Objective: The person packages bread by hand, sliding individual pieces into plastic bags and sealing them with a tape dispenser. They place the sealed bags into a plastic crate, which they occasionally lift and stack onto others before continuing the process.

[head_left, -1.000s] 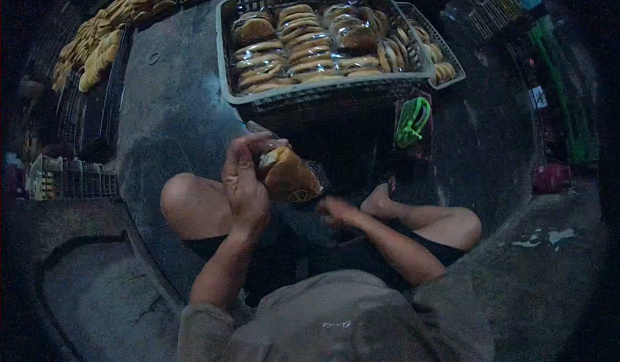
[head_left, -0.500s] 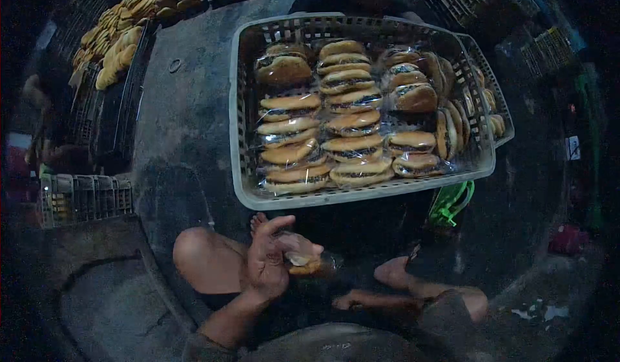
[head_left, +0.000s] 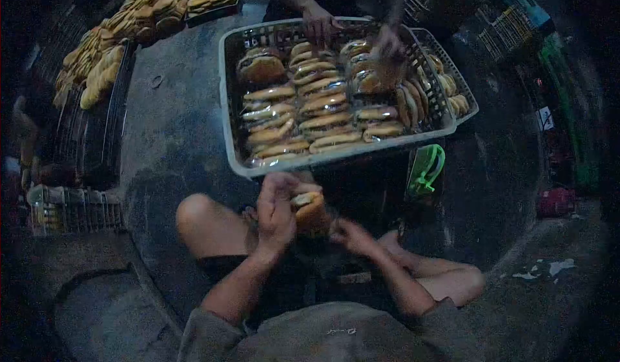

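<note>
In the head view my left hand (head_left: 278,215) is wrapped round a filled bun (head_left: 311,215), its pale filling showing at the upper edge. My right hand (head_left: 354,236) is at the bun's lower right, fingers closed in a pinch; what they hold is too blurred to make out. Just ahead stands a pale plastic crate (head_left: 342,158) with rows of filled buns (head_left: 321,103) in shiny clear wrapping.
Across the crate, another person's two hands (head_left: 320,26) reach in over the buns. A second crate (head_left: 475,107) adjoins on the right, with a bright green object (head_left: 425,171) below. Trays of loose buns (head_left: 155,10) lie far left; a slatted crate (head_left: 74,208) stands left.
My right hand has come up to the bun, and my left hand has lifted it towards the crate. The other person's hands have come in over the far buns. The view has shifted.
</note>
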### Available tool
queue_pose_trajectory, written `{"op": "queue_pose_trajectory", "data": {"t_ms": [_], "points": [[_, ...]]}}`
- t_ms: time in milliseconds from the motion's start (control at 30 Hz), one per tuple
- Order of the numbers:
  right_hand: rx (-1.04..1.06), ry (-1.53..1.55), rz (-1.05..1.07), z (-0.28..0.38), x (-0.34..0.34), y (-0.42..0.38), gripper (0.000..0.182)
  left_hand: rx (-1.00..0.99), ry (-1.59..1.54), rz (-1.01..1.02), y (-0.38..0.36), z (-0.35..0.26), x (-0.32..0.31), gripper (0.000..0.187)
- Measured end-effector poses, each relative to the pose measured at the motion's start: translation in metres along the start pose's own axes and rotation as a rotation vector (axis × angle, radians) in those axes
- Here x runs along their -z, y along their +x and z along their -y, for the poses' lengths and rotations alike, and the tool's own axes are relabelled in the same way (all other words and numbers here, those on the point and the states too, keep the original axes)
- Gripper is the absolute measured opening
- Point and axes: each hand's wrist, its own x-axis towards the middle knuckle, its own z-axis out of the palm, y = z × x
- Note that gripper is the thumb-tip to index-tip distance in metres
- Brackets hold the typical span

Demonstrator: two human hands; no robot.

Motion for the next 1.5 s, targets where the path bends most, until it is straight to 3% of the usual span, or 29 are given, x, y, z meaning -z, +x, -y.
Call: {"op": "queue_pose_trajectory", "data": {"t_ms": [33,100,133,200,233,300,367,467,633,700,767,800,833,867,967,1033,1100,1133,1167,1233,1300,1367,1433,1467,1500], "points": [[0.268,0.231,-0.418,0.01,0.006,-0.009,0.045,-0.143,0.037,0.026,-0.005,0.003,0.0,0.035],[0.511,0.502,-0.551,0.075,0.03,-0.048,0.046,-0.101,0.025,0.059,-0.016,-0.009,-0.004,0.037],[0.508,0.501,-0.57,0.099,0.036,-0.064,0.046,-0.087,0.095,0.048,-0.022,-0.014,-0.008,0.04],[0.641,0.221,-0.625,0.129,0.035,-0.086,0.033,-0.143,0.311,0.06,-0.032,-0.038,-0.015,0.049],[0.639,0.221,-0.638,0.124,0.029,-0.089,0.033,-0.148,0.308,0.072,-0.04,-0.039,-0.015,0.049],[0.768,0.2,-0.569,0.117,0.021,-0.084,0.035,-0.279,0.398,0.113,-0.049,-0.038,-0.011,0.049],[0.768,0.179,-0.552,0.123,0.015,-0.094,0.03,-0.267,0.411,0.139,-0.059,-0.031,-0.005,0.048],[0.622,0.418,-0.526,0.124,0.009,-0.102,0.021,-0.218,0.429,0.194,-0.073,-0.023,0.002,0.044],[0.856,0.011,-0.386,0.09,0.022,-0.093,0.027,-0.212,0.264,0.31,-0.082,-0.029,-0.003,0.036],[0.865,0.023,-0.307,0.084,0.027,-0.091,0.031,0.083,-0.006,0.497,-0.087,-0.018,-0.002,0.039],[0.925,0.029,-0.222,0.081,0.028,-0.094,0.034,0.147,-0.05,0.563,-0.087,-0.011,0.0,0.037],[0.951,0.061,-0.277,0.079,0.022,-0.092,0.032,0.204,0.007,0.609,-0.085,-0.014,-0.001,0.036],[0.939,0.069,-0.284,0.076,0.02,-0.092,0.032,0.267,0.06,0.657,-0.086,-0.015,-0.004,0.034],[0.927,0.111,-0.308,0.074,0.017,-0.095,0.03,0.47,0.024,0.648,-0.09,-0.013,-0.006,0.03],[0.825,0.066,-0.383,0.078,0.014,-0.103,0.023,0.519,0.206,0.639,-0.089,-0.007,-0.018,0.026],[0.736,-0.018,-0.433,0.083,0.013,-0.105,0.02,0.532,0.102,0.549,-0.089,0.001,-0.016,0.021],[0.501,0.22,-0.513,0.085,0.015,-0.107,0.012,0.56,-0.007,0.46,-0.092,0.003,-0.018,0.017],[0.426,0.198,-0.498,0.081,0.019,-0.108,0.015,0.19,0.2,0.504,-0.091,-0.002,-0.018,0.014],[0.332,0.589,-0.446,0.078,0.011,-0.104,0.022,-0.185,0.393,0.535,-0.092,-0.004,-0.018,0.013],[0.208,0.766,-0.378,0.075,0.011,-0.103,0.023,-0.033,0.283,0.446,-0.101,-0.003,-0.024,0.009],[0.195,0.872,-0.366,0.071,0.005,-0.101,0.023,0.089,0.217,0.287,-0.106,-0.01,-0.026,0.009],[0.192,0.976,-0.349,0.069,0.0,-0.102,0.023,0.207,0.184,0.257,-0.114,-0.012,-0.029,0.01],[0.566,-0.065,-0.712,0.072,0.0,-0.107,0.014,0.252,0.035,0.197,-0.116,-0.016,-0.033,0.01],[0.535,-0.027,-0.648,0.075,0.0,-0.112,0.013,0.26,0.035,0.199,-0.117,-0.013,-0.03,0.01],[0.527,-0.021,-0.648,0.07,-0.003,-0.114,0.013,0.056,0.196,0.284,-0.116,-0.01,-0.025,0.011]]}}
